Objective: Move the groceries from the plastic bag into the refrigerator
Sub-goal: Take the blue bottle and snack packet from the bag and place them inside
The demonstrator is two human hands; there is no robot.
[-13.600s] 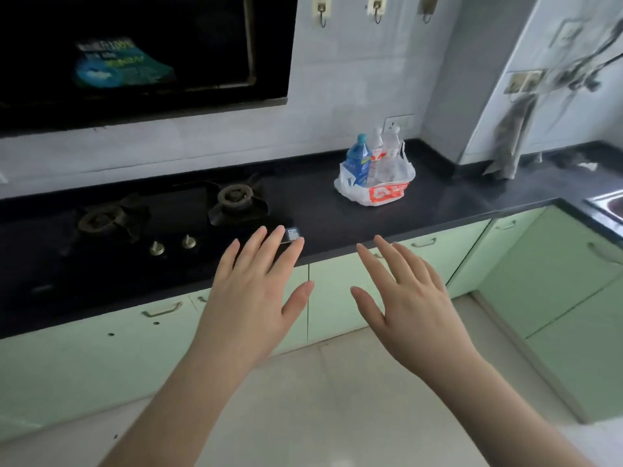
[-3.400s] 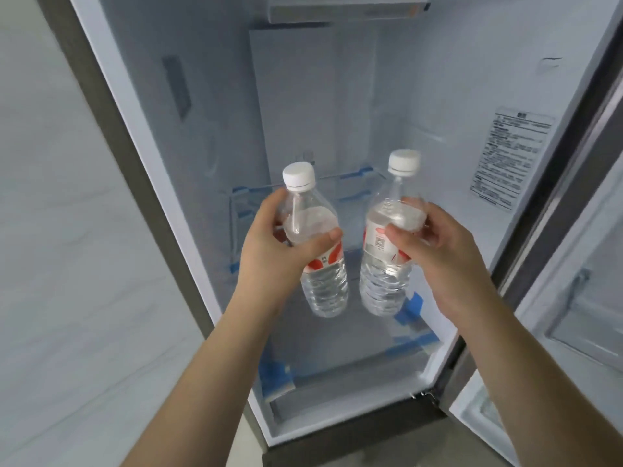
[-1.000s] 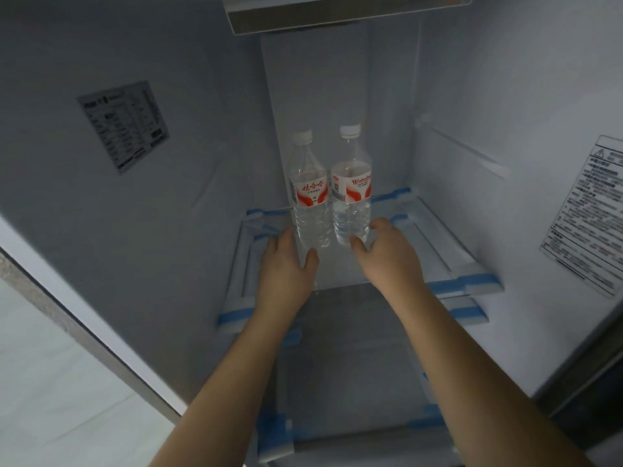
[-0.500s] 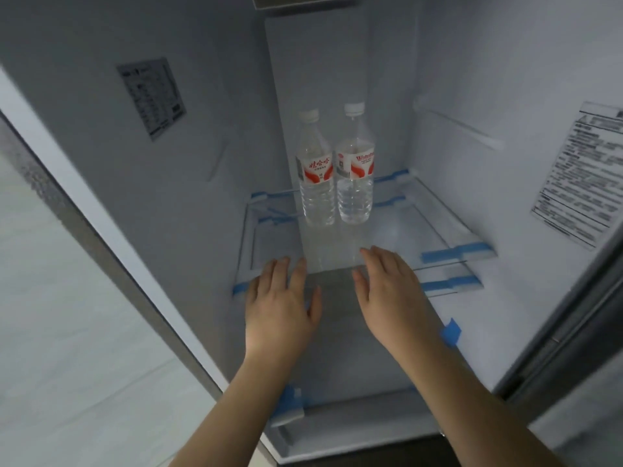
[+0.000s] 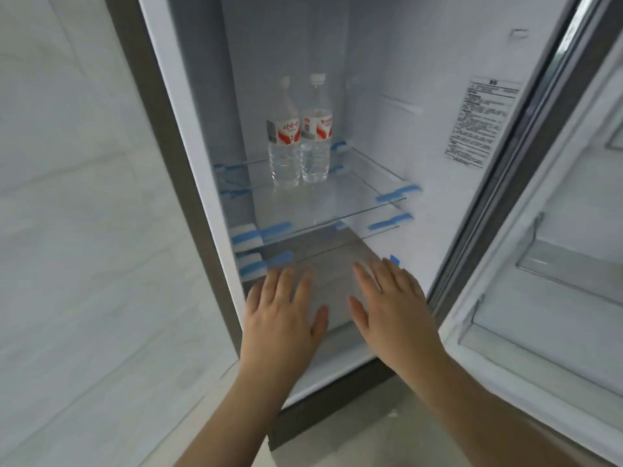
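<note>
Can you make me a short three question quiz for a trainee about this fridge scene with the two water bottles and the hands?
1. True or false: the left hand is gripping a bottle.
2. Where do the two water bottles stand?
A. on the upper glass shelf
B. in the door bin
C. on the fridge floor
3. Fill in: the refrigerator door is ____.

Key:
1. False. The left hand and the right hand are both open and hold nothing.
2. A. They stand upright, side by side.
3. Open.
</note>
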